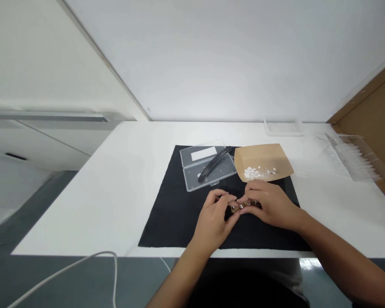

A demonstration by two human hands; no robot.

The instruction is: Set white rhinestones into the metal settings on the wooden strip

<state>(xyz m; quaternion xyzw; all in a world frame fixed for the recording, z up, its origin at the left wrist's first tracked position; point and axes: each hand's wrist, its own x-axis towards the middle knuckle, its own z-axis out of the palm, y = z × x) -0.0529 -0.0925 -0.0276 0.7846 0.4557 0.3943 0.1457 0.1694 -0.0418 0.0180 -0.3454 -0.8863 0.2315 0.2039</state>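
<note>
Both my hands meet over the black mat [170, 222] near its middle. My left hand [213, 220] and my right hand [269, 203] have their fingers curled and pinched on a small brown piece [244, 207] with tiny shiny bits along it. What the piece is I cannot make out. Just beyond my right hand lies a brown paper tray [263, 158] holding several small white pieces [253, 172].
An open clear plastic case [208, 171] lies on the mat with a black curved tool [213, 164] across it. A clear plastic rack [353, 156] stands at the right beside a brown board [372, 115]. A white cable [83, 265] hangs below the white table's front edge.
</note>
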